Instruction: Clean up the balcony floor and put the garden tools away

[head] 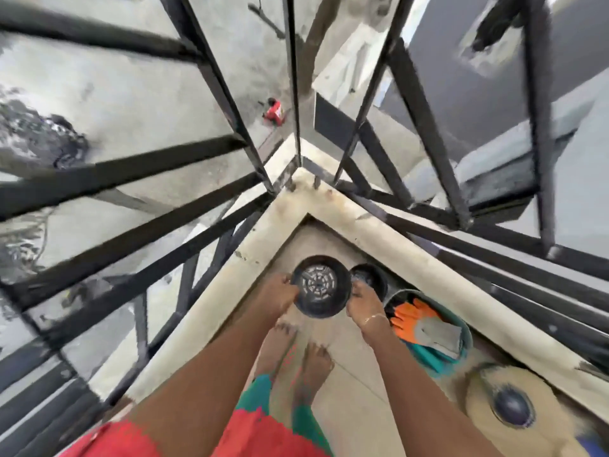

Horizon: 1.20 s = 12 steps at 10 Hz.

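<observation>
Standing barefoot on pale, smooth floor tiles (359, 384) in the balcony's far corner, a person holds a round black plastic pot (319, 286) above the floor. It is seen from above, its base pierced with a ring of drainage slots. The left hand (283, 288) grips the pot's left rim, fingers curled over the edge. The right hand (362, 301) sits between this pot and a second, smaller black pot (370, 278) just to the right; blur hides which rim its fingers close on. Near right, a teal bucket (428, 356) holds an orange, rubbery glove (412, 316) with a grey knit cuff. A stained, pale concrete ledge (296, 206) forms the angular corner, with black, square-section metal railing bars (131, 173) rising from it.
</observation>
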Each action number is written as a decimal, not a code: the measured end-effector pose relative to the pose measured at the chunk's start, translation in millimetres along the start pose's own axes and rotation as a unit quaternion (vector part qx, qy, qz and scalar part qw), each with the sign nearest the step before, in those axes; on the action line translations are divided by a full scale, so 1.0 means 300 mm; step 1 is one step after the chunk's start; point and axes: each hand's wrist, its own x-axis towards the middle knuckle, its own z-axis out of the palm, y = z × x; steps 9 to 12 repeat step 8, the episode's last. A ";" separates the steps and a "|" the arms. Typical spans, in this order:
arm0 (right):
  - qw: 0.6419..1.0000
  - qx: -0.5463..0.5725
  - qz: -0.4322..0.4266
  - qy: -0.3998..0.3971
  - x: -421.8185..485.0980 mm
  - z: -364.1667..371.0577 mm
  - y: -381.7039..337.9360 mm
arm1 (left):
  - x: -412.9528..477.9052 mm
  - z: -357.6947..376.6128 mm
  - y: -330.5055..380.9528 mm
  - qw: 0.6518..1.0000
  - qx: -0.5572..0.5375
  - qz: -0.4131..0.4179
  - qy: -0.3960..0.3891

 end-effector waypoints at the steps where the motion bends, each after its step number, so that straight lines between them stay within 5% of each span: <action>1: 1.000 -0.027 0.000 0.015 0.178 0.044 0.049 | 0.184 0.046 -0.029 1.000 0.009 -0.004 -0.009; 5: 0.994 -0.103 0.032 -0.008 0.564 0.077 0.088 | 0.602 0.171 -0.125 0.998 0.024 -0.030 -0.041; 12: 0.990 -0.116 0.049 -0.064 0.596 0.056 0.061 | 0.629 0.192 -0.098 0.996 0.049 -0.041 -0.063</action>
